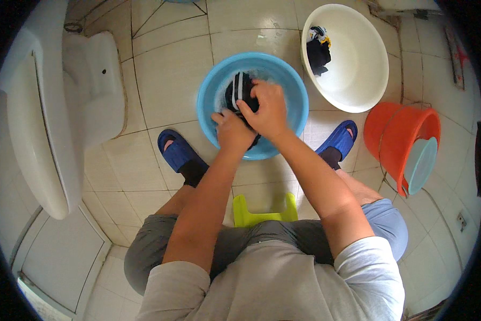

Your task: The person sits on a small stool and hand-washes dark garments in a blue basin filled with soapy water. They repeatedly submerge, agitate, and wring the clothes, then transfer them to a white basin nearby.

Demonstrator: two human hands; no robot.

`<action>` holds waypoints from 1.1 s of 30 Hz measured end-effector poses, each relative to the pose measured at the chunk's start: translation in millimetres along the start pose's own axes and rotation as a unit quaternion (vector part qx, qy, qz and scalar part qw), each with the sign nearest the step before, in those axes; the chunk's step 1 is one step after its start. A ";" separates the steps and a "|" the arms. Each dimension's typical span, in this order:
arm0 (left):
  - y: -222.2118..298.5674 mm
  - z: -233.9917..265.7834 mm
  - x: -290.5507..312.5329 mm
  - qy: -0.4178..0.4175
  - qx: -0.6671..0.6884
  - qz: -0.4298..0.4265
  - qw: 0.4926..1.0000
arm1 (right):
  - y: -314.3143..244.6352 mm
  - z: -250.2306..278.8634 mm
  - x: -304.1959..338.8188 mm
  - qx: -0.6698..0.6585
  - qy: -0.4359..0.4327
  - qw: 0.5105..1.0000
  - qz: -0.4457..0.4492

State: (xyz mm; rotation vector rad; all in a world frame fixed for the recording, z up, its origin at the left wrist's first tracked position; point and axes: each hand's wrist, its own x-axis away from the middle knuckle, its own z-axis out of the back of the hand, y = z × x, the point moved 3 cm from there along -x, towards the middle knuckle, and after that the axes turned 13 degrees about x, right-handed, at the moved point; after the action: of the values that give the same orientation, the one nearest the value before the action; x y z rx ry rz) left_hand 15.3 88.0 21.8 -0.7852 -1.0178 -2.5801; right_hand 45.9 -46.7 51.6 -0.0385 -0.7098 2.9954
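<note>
A blue basin (296, 120) holding soapy water stands on the tiled floor between my feet. In it is a black striped garment (238, 88) with white bands, bunched up, its exact kind unclear. My right hand (270, 107) is closed on the upper right part of the cloth, the thumb pressed along a white stripe. Lower down and to the left, my left hand (234, 129) grips the same garment, fingers curled and partly hidden. A dark end of the fabric shows under my wrists near the basin's front wall.
At the upper right a large cream basin (358, 64) contains dark and patterned clothes (319, 52). An orange bucket (382, 131) with a pale green scoop (421, 165) lies at right. Behind my blue slippers (180, 150) is a lime-green stool (264, 216). A white toilet (42, 144) is at left.
</note>
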 end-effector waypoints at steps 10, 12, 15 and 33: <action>-56.8 -68.5 -13.0 -0.014 -0.023 -0.046 0.999 | 8.2 -87.0 -47.3 0.176 -0.107 0.978 -0.023; -54.4 -73.4 -15.0 -0.047 -0.067 -0.049 0.995 | 2.5 -82.0 -64.8 0.159 -0.156 0.974 -0.031; -42.6 -70.3 -18.7 -0.066 -0.074 -0.110 0.989 | -4.2 -53.7 -62.9 0.099 -0.144 0.984 -0.029; -60.5 -96.4 -30.9 -0.061 -0.079 -0.149 0.984 | -7.2 -37.4 -24.6 0.088 -0.067 0.994 -0.021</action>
State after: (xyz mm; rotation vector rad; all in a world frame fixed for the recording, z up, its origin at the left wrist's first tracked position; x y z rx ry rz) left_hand -22.2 66.3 -87.9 -0.9015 -1.0448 -2.9296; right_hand 72.3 -25.2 21.6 0.1839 -0.4468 3.0281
